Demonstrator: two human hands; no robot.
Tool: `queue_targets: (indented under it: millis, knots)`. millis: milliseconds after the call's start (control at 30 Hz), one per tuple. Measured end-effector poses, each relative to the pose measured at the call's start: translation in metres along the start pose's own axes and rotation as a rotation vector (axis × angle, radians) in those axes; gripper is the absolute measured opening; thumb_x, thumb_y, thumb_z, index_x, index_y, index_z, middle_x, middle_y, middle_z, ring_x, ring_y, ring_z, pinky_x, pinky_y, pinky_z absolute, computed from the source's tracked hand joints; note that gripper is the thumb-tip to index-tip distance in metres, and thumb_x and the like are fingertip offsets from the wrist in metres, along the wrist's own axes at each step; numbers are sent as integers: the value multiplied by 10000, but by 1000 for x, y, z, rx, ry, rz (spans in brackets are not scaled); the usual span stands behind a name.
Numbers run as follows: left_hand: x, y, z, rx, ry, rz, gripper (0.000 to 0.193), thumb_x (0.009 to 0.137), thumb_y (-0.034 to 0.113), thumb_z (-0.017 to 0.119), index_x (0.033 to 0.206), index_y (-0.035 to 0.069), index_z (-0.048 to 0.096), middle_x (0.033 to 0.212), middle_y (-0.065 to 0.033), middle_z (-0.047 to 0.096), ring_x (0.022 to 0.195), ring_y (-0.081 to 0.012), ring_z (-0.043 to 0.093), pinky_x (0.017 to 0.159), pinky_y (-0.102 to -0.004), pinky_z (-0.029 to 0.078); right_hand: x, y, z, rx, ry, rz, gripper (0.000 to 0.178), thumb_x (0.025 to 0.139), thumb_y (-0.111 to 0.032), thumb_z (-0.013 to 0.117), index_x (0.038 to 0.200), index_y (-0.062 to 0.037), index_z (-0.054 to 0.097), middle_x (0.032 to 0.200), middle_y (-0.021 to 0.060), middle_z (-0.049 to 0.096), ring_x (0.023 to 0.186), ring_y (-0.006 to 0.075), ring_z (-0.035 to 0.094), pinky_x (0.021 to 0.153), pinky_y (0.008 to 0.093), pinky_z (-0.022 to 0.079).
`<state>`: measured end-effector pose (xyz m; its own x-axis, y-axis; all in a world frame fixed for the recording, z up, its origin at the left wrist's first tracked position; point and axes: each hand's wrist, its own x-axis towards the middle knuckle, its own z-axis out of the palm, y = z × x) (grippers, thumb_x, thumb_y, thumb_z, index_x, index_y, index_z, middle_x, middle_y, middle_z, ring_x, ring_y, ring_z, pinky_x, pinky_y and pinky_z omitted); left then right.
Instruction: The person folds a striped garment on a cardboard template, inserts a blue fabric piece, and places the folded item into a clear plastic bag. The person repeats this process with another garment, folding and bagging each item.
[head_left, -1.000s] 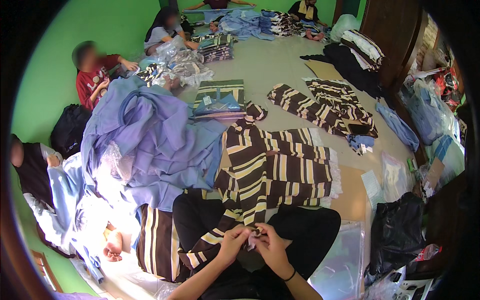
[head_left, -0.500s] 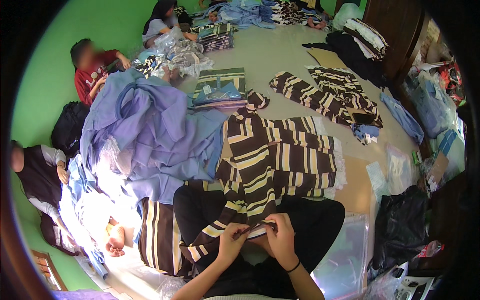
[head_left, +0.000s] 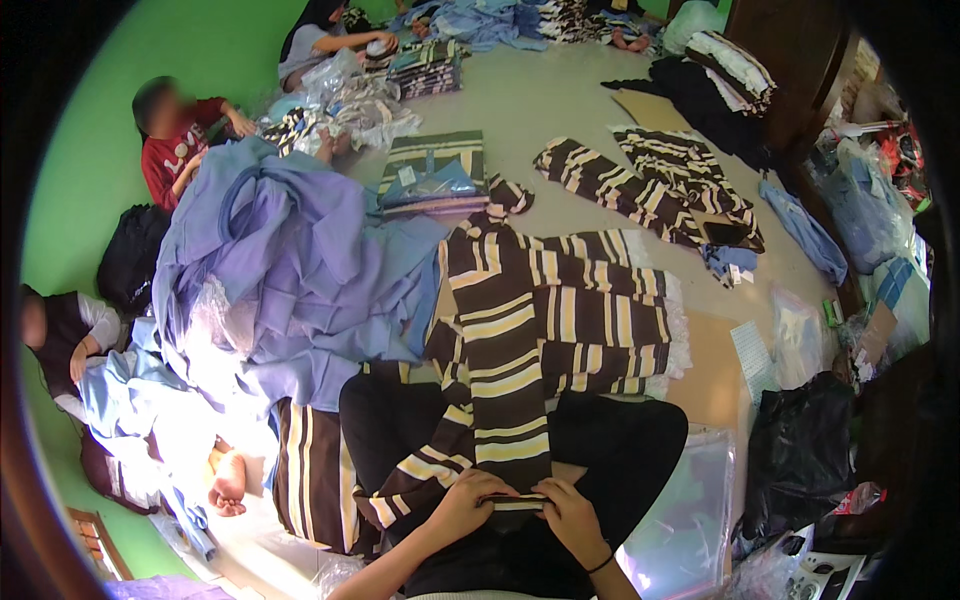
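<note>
A dark brown garment (head_left: 508,385) with yellow and white stripes lies across my lap and onto the floor ahead, white lace along its right edge. One sleeve runs straight toward me, its end folded into a narrow band. My left hand (head_left: 466,504) pinches the left corner of that band, and my right hand (head_left: 572,520) pinches the right corner, so the sleeve end is stretched flat between them. The garment's other sleeve (head_left: 420,470) drapes over my left leg. Folded striped cloth (head_left: 312,470) sits beside my left knee.
Purple-blue cloth (head_left: 290,260) is heaped at left. A packaged folded shirt (head_left: 432,172) lies beyond it. More striped garments (head_left: 650,195) and a phone (head_left: 727,234) are at right. Clear plastic bags (head_left: 680,515) and a black bag (head_left: 800,450) flank my right knee. Several people sit along the wall.
The sleeve has been straightened, and its end now lies flat between my hands. Both hands moved slightly down toward me. The person at far left drew an arm in.
</note>
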<state>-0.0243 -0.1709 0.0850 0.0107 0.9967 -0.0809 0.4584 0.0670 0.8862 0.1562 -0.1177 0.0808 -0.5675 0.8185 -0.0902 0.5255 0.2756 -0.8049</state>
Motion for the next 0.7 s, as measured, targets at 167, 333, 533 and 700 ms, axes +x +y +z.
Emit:
queue_targets:
  millis: [167, 333, 533, 700]
  knots:
    - [2, -15, 6, -210, -119, -131, 338, 631, -60, 480, 938, 35, 587, 885, -81, 594, 913, -248, 505, 828, -329, 385, -7, 14, -10, 91, -208, 54, 209, 745, -110, 563, 949, -64, 564, 978, 54, 551, 801, 228, 581, 655, 313, 485]
    - [37, -17, -25, -214, -235, -26, 405, 661, -57, 474, 1050, 35, 538, 963, -111, 567, 911, -197, 529, 832, -315, 403, 43, 15, -23, -281, -251, -220, 239, 673, -140, 625, 896, -63, 589, 833, 52, 569, 705, 208, 542, 625, 300, 452]
    - [123, -63, -89, -756, -241, 139, 602, 846, 486, 366, 1121, -38, 480, 1144, -125, 493, 1054, -222, 448, 932, -335, 295, 165, 10, -48, 57, 43, -520, 182, 641, -113, 653, 788, -32, 583, 687, 80, 530, 651, 226, 497, 647, 323, 389]
    - [200, -113, -97, -472, -142, -198, 381, 794, 283, 593, 1077, 41, 514, 880, 25, 544, 766, -42, 482, 609, -180, 400, 291, 31, -24, 787, 31, 2, 212, 780, -146, 616, 909, -1, 530, 777, -15, 537, 703, 58, 481, 633, 199, 402]
